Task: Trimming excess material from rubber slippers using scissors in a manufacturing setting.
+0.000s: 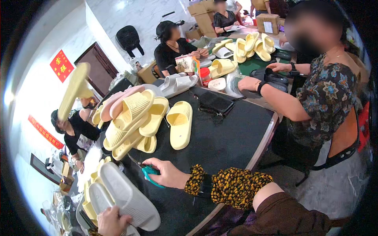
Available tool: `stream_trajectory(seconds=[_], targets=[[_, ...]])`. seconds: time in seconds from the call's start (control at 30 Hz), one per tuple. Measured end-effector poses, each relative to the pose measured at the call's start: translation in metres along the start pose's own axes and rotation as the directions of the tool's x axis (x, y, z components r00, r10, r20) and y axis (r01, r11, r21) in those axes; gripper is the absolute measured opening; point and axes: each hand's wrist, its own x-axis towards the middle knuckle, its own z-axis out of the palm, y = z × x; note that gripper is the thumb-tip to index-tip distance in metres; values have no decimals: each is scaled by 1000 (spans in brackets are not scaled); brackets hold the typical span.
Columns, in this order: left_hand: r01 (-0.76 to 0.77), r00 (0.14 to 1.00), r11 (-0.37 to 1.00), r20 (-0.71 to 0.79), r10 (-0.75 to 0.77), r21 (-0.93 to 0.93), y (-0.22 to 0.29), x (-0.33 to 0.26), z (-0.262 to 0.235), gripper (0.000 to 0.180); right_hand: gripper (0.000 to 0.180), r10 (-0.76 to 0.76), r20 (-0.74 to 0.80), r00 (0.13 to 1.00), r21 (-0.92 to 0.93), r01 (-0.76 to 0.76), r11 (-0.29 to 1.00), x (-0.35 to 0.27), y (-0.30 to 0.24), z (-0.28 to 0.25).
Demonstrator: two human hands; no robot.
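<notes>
My right hand (168,173) is closed on a pair of scissors (151,175) with teal handles, their blades pointing to the far left over the black tabletop. At the lower left, my left hand (112,221) grips a light grey slipper (133,204). Another grey slipper (99,196) lies against it. Beyond the scissors rises a pile of yellow slippers (132,114), with pink slippers (118,103) among them. One single yellow slipper (180,131) lies apart, to the right of the pile.
A black phone (215,103) rests on the black table (220,141). Co-workers sit at the far side and right, near dark slippers (271,78) and more yellow ones (252,46). A blurred yellow slipper (73,91) is raised at the left, before a co-worker.
</notes>
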Motion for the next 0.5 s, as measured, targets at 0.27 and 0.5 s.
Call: stream_trajectory(seconds=[0.27, 0.5], targets=[[395, 904, 770, 64, -423, -502, -39, -14, 33, 30, 37, 51, 123, 991, 123, -66, 990, -4, -7, 2], [313, 950, 792, 174, -260, -524, -25, 3, 49, 30, 37, 95, 155, 983, 128, -115, 985, -5, -5, 5]])
